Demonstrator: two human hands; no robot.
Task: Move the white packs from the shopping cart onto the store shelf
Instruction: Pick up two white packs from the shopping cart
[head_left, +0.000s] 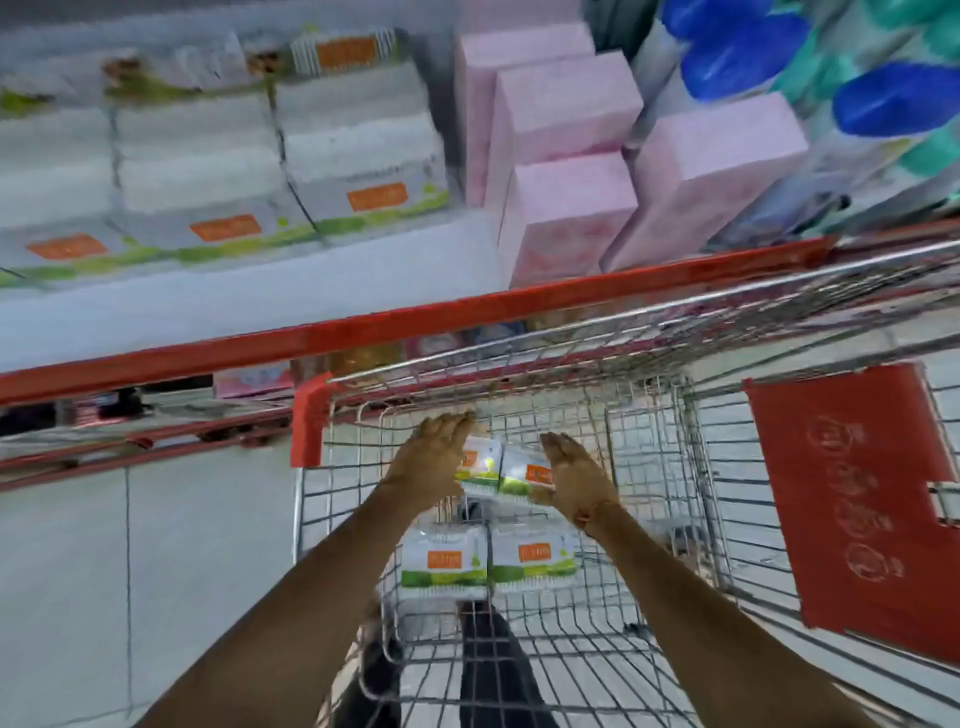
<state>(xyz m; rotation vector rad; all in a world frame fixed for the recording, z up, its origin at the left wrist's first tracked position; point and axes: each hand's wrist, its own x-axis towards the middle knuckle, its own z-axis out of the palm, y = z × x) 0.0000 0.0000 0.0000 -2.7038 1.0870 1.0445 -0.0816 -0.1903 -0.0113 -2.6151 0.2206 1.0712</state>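
Inside the wire shopping cart (649, 415), two white packs with orange labels and green bands (501, 470) sit side by side, squeezed between my palms. My left hand (434, 460) presses flat on the left pack and my right hand (574, 480) on the right pack, fingers stretched forward. Two more white packs (488, 564) lie nearer me on the cart floor. The store shelf (249, 306) with its red front edge is above, and stacks of the same white packs (291, 156) stand on its left part.
Pink boxes (566, 171) stand on the shelf to the right of the white stacks, with blue and green packages (810, 67) beyond. A red child-seat flap (852, 499) hangs at the cart's right side. A lower red shelf rail (156, 441) runs left of the cart.
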